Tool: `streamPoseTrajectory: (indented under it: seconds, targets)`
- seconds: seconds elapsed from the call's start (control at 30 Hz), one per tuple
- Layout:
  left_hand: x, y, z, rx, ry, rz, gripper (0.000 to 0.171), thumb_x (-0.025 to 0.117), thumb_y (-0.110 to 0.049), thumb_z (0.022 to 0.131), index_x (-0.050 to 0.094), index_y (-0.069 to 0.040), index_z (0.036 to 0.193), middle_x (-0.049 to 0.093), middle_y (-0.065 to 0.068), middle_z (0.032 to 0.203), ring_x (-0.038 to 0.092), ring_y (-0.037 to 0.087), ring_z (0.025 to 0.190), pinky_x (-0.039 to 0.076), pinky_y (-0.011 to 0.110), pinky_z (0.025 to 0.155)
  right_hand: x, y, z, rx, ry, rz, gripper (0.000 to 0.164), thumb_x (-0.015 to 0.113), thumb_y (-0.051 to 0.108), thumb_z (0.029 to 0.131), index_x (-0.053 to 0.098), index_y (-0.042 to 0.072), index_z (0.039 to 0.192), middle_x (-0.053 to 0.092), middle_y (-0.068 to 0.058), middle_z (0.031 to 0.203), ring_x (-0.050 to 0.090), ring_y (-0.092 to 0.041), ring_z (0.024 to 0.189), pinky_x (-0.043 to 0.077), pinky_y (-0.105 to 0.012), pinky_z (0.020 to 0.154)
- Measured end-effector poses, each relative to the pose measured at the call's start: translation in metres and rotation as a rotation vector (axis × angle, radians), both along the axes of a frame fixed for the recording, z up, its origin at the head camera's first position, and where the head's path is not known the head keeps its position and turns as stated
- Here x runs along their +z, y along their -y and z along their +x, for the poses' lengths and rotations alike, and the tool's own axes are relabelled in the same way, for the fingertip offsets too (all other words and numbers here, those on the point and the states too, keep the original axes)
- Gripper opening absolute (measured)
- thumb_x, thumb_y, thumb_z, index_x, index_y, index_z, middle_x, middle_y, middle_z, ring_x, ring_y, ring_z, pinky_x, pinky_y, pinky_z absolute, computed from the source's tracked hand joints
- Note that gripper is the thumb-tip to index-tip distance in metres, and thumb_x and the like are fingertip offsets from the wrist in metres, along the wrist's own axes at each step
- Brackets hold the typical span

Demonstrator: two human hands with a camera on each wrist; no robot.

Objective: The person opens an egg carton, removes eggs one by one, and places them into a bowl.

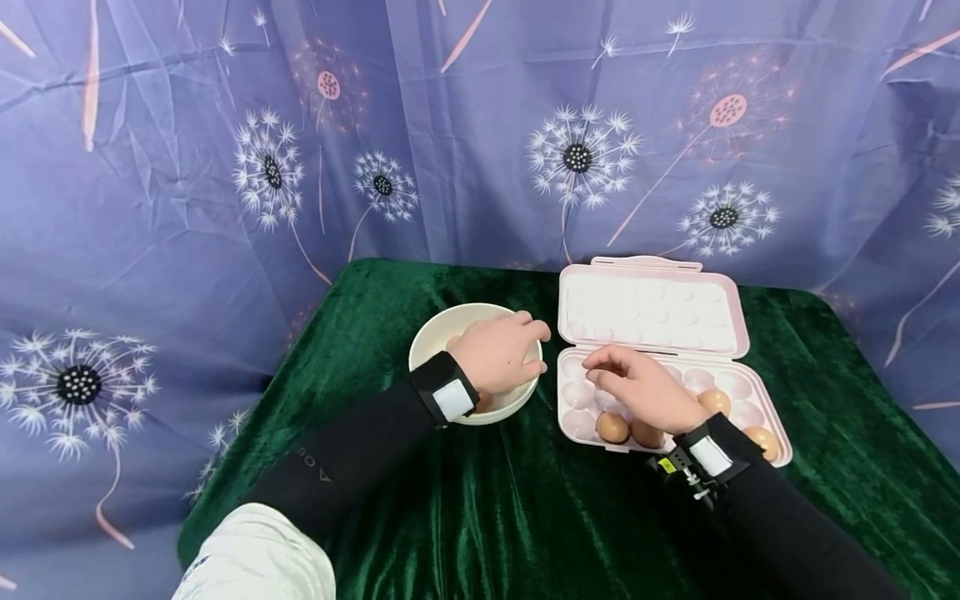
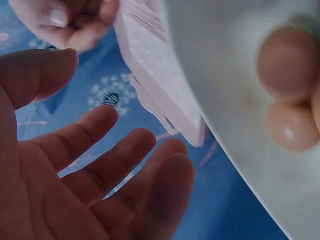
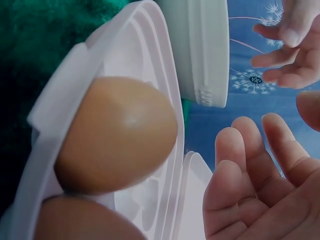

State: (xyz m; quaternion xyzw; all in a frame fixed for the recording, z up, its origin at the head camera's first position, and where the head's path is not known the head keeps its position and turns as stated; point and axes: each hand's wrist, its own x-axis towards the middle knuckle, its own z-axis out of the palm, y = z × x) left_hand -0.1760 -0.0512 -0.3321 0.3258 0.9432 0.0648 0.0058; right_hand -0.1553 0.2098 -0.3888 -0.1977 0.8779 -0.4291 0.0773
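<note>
My left hand hovers over a cream bowl, its fingers spread and holding nothing. Brown eggs lie inside the bowl, partly covered by the hand in the head view. To the right, my right hand is above a pale pink egg box, fingers loosely bent around nothing. Several brown eggs sit in the box's cups, among them one egg at the front edge and another egg farther right. The right wrist view shows one egg close up in its cup.
The box's lid is folded back, away from me. Dark green velvet cloth covers the table. Behind it hangs a blue-purple curtain with dandelion prints. Bowl and box stand side by side with a narrow gap between.
</note>
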Motion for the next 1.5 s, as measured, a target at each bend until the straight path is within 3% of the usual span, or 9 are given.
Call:
streamPoseTrajectory:
  seconds: [0.3,0.57,0.7,0.83,1.0,1.2,1.5]
  targets:
    - [-0.007,-0.025,0.01,-0.058,0.0,0.001,0.042,0.065,-0.044,0.096,0.062,-0.024,0.134,0.06,-0.003,0.122,0.061,0.011,0.081,0.049,0.032,0.059,0.001,-0.005,0.002,0.008,-0.02,0.043,0.025,0.057,0.026,0.105,0.065,0.011,0.122,0.066,-0.008,0.119,0.059,-0.021,0.101,0.045,-0.046,0.09]
    - [-0.012,-0.042,0.018,-0.152,0.039,0.031,0.042,0.063,-0.039,0.099,0.06,-0.021,0.137,0.06,-0.002,0.124,0.062,0.012,0.096,0.051,0.028,0.07,0.002,-0.013,0.003,-0.017,-0.067,0.134,0.023,0.058,0.022,0.103,0.066,0.01,0.122,0.068,-0.004,0.114,0.06,-0.021,0.099,0.047,-0.045,0.087]
    - [-0.015,-0.05,0.022,-0.159,0.042,0.026,0.045,0.063,-0.039,0.098,0.059,-0.023,0.139,0.059,-0.003,0.122,0.062,0.012,0.097,0.051,0.03,0.066,0.002,-0.017,0.002,-0.009,-0.091,0.167,0.018,0.061,0.018,0.1,0.067,0.012,0.116,0.068,-0.002,0.108,0.061,-0.019,0.093,0.048,-0.043,0.083]
    - [-0.02,-0.059,0.025,-0.167,0.04,0.03,0.04,0.065,-0.037,0.094,0.062,-0.026,0.132,0.059,-0.005,0.114,0.059,0.01,0.093,0.048,0.03,0.06,-0.001,-0.021,0.0,-0.001,-0.109,0.208,0.015,0.064,0.016,0.097,0.066,0.012,0.112,0.067,-0.001,0.103,0.062,-0.017,0.089,0.05,-0.041,0.08]
    - [-0.025,-0.067,0.028,-0.162,0.052,0.024,0.037,0.064,-0.037,0.094,0.063,-0.031,0.131,0.058,-0.008,0.117,0.057,0.009,0.096,0.049,0.031,0.063,0.0,-0.028,0.0,0.006,-0.108,0.26,0.018,0.066,0.017,0.096,0.067,0.011,0.113,0.068,-0.006,0.108,0.064,-0.024,0.096,0.051,-0.046,0.084]
    - [-0.029,-0.07,0.03,-0.17,0.02,0.002,0.037,0.064,-0.041,0.096,0.063,-0.028,0.131,0.058,-0.009,0.122,0.06,0.009,0.099,0.051,0.033,0.064,-0.003,-0.036,-0.003,0.015,-0.106,0.349,0.027,0.067,0.015,0.092,0.068,0.005,0.118,0.068,-0.014,0.116,0.065,-0.034,0.103,0.051,-0.053,0.086]
    - [-0.028,-0.068,0.032,-0.174,0.015,-0.013,0.032,0.065,-0.04,0.095,0.063,-0.026,0.123,0.056,-0.007,0.109,0.058,0.009,0.088,0.048,0.031,0.059,-0.009,-0.037,-0.005,0.002,-0.092,0.474,0.026,0.069,0.014,0.089,0.07,0.009,0.114,0.07,-0.009,0.109,0.067,-0.023,0.094,0.053,-0.049,0.081]
